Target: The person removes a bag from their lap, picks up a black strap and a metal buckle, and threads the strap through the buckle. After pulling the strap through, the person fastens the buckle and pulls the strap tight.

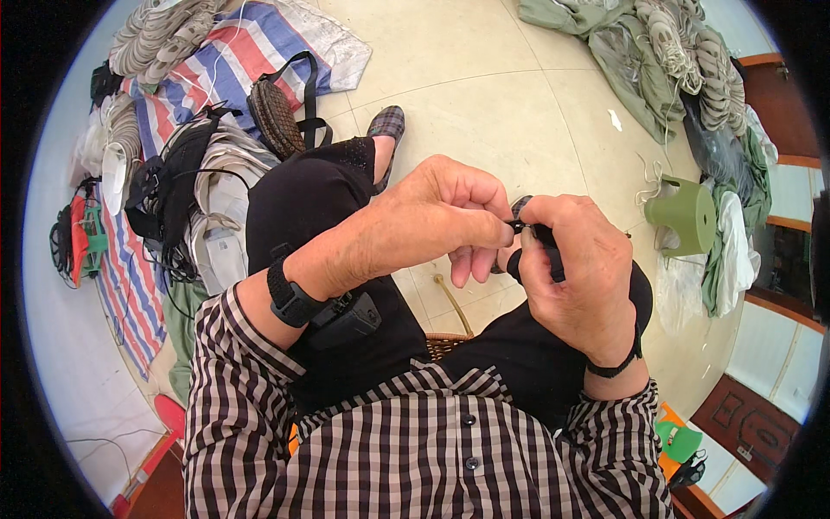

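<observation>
My left hand (pixel 437 212) and my right hand (pixel 575 268) meet above my lap. Both pinch a small black piece (pixel 527 229) between thumb and fingertips. A black part of it runs down inside my right palm, mostly hidden by the fingers. My left wrist wears a black band with a small black device (pixel 346 318). A thin black band sits on my right wrist. I sit with legs in black trousers (pixel 298 203), in a checked shirt.
A striped tarp (pixel 233 60) at the left holds piles of pale parts, black straps and a brown woven bag (pixel 277 117). A green plastic stool (pixel 687 212) stands at the right by heaped green cloth (pixel 640 69). A wicker seat edge (pixel 445 344) shows between my knees.
</observation>
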Action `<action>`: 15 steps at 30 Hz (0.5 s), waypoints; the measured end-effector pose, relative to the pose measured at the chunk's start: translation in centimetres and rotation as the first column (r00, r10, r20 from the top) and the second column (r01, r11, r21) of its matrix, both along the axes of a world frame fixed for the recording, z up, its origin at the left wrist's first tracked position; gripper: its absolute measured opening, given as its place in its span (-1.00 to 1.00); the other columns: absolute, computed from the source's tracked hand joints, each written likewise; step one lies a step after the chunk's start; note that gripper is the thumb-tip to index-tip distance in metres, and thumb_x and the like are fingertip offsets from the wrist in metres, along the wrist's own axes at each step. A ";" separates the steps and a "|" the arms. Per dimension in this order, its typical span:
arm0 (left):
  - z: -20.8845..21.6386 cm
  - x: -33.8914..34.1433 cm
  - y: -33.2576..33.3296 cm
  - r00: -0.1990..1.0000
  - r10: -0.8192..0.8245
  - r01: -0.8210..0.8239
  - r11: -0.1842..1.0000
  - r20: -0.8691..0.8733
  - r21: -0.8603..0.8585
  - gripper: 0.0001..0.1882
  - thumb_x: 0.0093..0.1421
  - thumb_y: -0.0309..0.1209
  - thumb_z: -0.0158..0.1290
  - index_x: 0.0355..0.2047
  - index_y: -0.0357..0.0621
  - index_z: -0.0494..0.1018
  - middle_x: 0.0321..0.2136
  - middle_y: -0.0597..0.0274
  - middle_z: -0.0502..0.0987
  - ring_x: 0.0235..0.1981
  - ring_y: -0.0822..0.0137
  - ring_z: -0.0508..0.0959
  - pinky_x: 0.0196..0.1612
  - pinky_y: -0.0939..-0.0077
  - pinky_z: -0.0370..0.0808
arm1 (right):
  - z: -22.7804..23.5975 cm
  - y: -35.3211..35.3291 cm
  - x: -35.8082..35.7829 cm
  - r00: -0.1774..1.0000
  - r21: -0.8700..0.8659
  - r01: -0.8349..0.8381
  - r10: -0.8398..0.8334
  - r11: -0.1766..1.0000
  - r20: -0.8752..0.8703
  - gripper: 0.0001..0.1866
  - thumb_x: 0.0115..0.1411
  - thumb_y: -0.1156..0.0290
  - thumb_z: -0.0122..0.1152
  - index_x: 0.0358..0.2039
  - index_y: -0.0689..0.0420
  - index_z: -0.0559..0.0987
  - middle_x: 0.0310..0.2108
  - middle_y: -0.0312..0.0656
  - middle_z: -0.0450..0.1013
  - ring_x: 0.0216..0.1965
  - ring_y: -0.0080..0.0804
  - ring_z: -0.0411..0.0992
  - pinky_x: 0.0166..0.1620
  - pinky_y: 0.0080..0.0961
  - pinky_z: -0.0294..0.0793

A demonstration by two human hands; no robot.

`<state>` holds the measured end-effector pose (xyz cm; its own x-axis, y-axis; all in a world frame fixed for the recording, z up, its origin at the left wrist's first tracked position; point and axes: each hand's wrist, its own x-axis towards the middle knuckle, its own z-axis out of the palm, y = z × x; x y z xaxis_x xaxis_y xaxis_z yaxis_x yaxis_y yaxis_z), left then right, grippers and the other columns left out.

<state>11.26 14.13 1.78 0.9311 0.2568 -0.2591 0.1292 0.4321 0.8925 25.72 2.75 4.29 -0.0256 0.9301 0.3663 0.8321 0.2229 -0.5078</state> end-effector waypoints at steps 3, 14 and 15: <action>0.1 0.2 0.0 1.000 0.007 -0.006 1.000 -0.029 0.014 -0.86 0.13 -0.49 -0.05 -0.51 -0.30 0.43 -0.72 0.21 0.48 -0.77 0.51 0.44 -0.57 0.78 0.36 | 0.1 0.1 0.0 0.999 0.009 -0.022 0.022 1.000 0.033 -0.68 -0.21 0.78 0.11 -0.36 0.22 0.42 -0.52 -0.15 0.39 -0.49 -0.24 0.40 -0.46 -0.46 0.38; -1.0 0.3 0.2 1.000 0.000 -0.004 0.988 -0.026 -0.154 -0.84 0.05 -0.47 -0.02 -0.54 -0.34 0.48 -0.63 0.15 0.51 -0.68 0.46 0.49 -0.66 0.66 0.44 | -0.4 0.3 0.7 0.980 0.017 -0.170 0.167 0.985 0.108 -0.73 -0.13 0.68 0.13 -0.34 0.22 0.41 -0.53 -0.19 0.38 -0.44 -0.27 0.44 -0.23 -0.36 0.41; -1.2 0.4 0.3 0.999 -0.008 0.004 0.993 -0.032 -0.119 -0.84 0.05 -0.47 -0.02 -0.54 -0.33 0.48 -0.65 0.17 0.50 -0.69 0.48 0.48 -0.67 0.68 0.43 | -0.5 0.3 0.8 0.980 0.015 -0.169 0.166 0.986 0.107 -0.73 -0.13 0.68 0.13 -0.34 0.22 0.41 -0.53 -0.19 0.38 -0.44 -0.27 0.44 -0.23 -0.36 0.41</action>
<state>11.64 14.42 0.61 0.9231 0.2167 -0.3176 0.1600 0.5344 0.8300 26.48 3.07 3.82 -0.2198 0.9006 0.3751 0.8303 0.3745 -0.4128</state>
